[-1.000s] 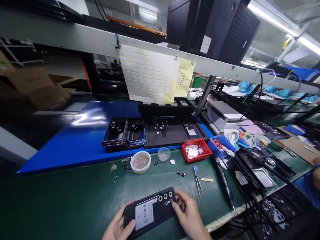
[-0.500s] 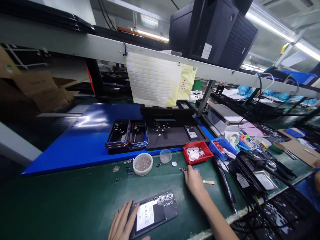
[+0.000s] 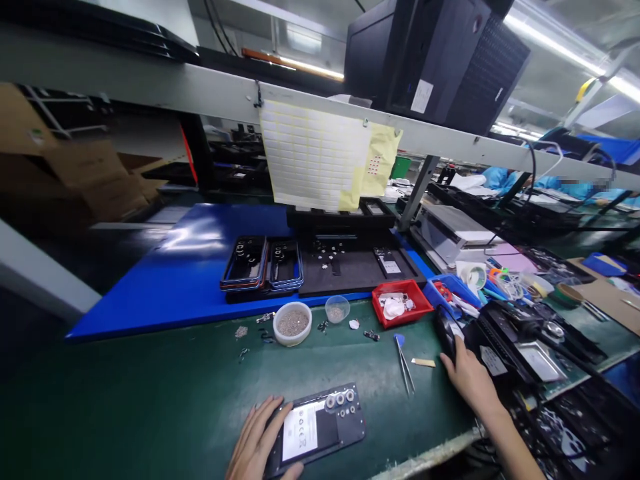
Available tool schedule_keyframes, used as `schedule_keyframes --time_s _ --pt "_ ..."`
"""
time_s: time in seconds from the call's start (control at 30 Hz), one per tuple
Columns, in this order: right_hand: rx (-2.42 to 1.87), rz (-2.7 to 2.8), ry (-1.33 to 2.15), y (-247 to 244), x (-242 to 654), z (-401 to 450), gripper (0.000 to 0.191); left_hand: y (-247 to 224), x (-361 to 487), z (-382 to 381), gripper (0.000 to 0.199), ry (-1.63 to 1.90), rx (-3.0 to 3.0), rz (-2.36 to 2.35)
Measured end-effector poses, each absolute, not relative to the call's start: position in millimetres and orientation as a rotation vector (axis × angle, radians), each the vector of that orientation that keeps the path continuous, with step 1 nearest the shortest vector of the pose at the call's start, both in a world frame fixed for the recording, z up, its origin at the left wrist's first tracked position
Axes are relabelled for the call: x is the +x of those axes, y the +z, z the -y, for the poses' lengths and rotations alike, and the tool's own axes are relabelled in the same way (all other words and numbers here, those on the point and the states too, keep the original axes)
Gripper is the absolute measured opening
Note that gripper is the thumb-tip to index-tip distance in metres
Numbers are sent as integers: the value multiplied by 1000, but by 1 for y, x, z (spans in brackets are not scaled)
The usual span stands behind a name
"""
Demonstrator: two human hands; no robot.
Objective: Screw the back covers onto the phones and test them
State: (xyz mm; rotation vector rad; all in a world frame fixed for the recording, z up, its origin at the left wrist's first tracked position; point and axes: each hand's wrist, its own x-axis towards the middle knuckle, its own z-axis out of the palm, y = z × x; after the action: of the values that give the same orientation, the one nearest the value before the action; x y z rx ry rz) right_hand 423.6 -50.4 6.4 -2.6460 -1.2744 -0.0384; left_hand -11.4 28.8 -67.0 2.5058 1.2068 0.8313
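Observation:
A phone without its back cover lies on the green bench top, with its white-labelled battery and ring-shaped camera lenses showing. My left hand grips its left end, fingers over the upper edge and thumb along the lower one. My right hand is closed round a black electric screwdriver at the right, and it hides the tool's lower part. Tweezers with a blue piece at one end and a small cream strip lie between the hands. A small dark part rests above the tweezers.
Behind the phone are a white bowl of screws, a clear cup and a red bin. Stacked phone frames sit on a blue mat. Black equipment and cables crowd the right side.
My right hand has left the small dark part near the red bin and moved right onto the electric screwdriver. The tweezers are now uncovered. My left hand stays on the phone.

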Motion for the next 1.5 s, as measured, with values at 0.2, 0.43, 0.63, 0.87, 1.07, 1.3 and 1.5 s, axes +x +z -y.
schedule_keyframes --time_s 0.2,0.43,0.63,0.87,1.07,1.3,1.5 --pt "-2145 638 361 22 399 86 57 -60 -17 -28 71 685 2749 -1115" --pt "-966 395 1054 58 320 78 33 -39 1 -25 73 631 2827 -1068" --pt "-967 889 863 64 276 32 29 -41 15 -24 62 681 2938 -978" --pt "-848 988 853 70 248 9 46 -46 15 -22 55 690 2917 -977" --pt "-756 864 856 66 239 1 59 -43 16 -22 53 693 2880 -992" --pt "-769 839 795 61 231 -16 67 -42 17 -21 53 692 2873 -981" --pt "-863 855 779 57 229 -23 65 -40 17 -21 53 714 2888 -998"
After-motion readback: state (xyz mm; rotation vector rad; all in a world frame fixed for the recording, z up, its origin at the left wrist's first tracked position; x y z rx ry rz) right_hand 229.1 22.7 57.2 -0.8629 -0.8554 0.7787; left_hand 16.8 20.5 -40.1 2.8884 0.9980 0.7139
